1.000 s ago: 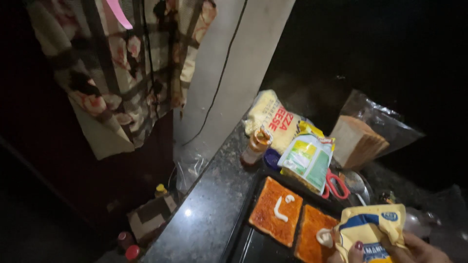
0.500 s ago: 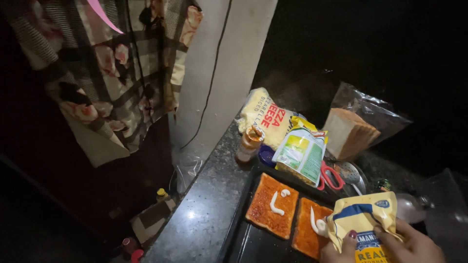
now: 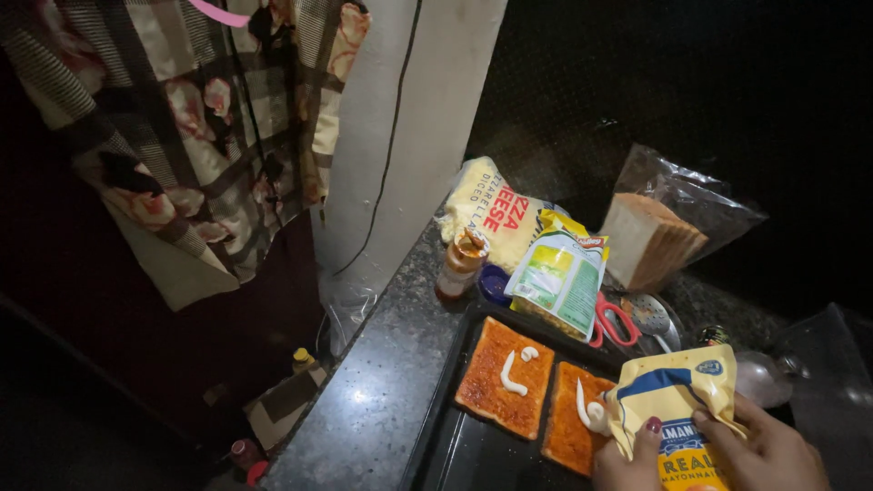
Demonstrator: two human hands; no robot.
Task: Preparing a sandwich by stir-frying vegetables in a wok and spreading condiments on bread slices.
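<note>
Both my hands are at the near right of the worktop, wrapped around a yellow and blue mayonnaise pouch. My left hand has its fingers pressed against the front of the pouch, and my right hand has its fingers curled over the right side, squeezing it. The pouch's lower left corner points down at the right bread slice, where a white curl of mayonnaise lies just at the tip.

That slice and the left bread slice lie side by side on a dark tray, both spread with orange-red sauce; the left one already carries a white squiggle and a small dab (the two slices nearly touch).

Beyond the tray, red-handled scissors lie beside a yellow and green packet. A small sauce bottle stands toward the worktop's left edge, with a bag of cheese behind it. At the far right a clear bag holds sliced bread. Past the left edge hangs a checked floral cloth.
</note>
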